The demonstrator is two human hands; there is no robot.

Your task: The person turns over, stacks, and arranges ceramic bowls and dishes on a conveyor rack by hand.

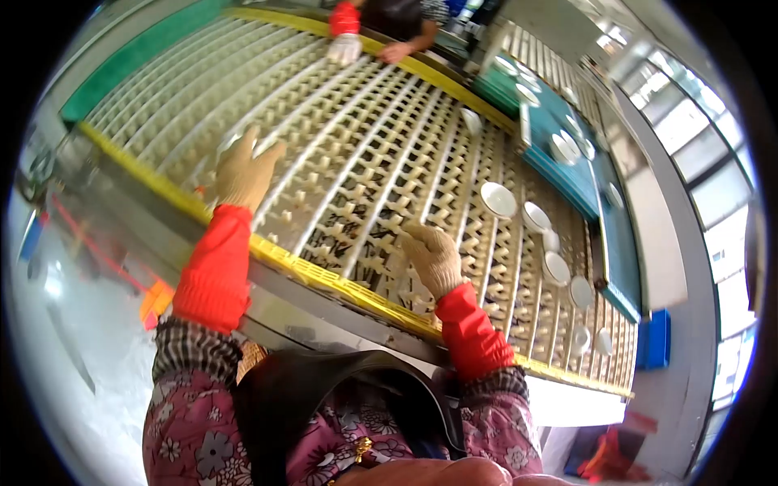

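Note:
My left hand, in a beige knit glove, reaches over the left part of a slatted conveyor with rows of small pale pegs. Its thumb stands apart from the fingers, and a small whitish patch shows by the fingertips, too blurred to name. Nearer to me, my gloved right hand is curled low over the pegs; whatever its fingers may hold is hidden. Right of that hand, a white bowl sits tilted among the pegs. Beyond it are another white bowl and several more toward the right end.
Yellow edging runs along the conveyor's near side. Across it are a co-worker's gloved hand and bare hand. A teal belt carries several white bowls at the right. A blue bin stands beyond the right end.

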